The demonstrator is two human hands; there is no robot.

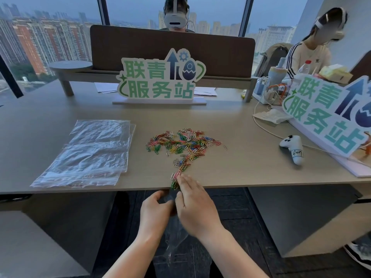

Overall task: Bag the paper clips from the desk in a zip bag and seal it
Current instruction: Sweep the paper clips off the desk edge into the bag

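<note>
The fingers (181, 182) of the right hand (195, 207) lie fairly straight, tips on the near edge of the surface (251, 173), touching the last paper clips of a trail; they look set to rake clips off the edge, not to pinch them. The left hand (155, 210), just below the edge, has its fingers curled round the mouth of a clear zip bag (174, 235), which hangs between the forearms. Holding it there, under the lip, seems meant to let swept clips drop straight in; whether the mouth is fully open is hard to tell through the plastic.

The trail of clips runs from the fingertips up to the main heap of paper clips (183, 143), spread near the middle of the surface. Most remain there, so the bagging appears barely begun.

To the left lies a flat stack of spare bags (90, 151), well apart from the heap. On the right rests a white controller (293, 148); far behind stands a green sign (160, 79).
</note>
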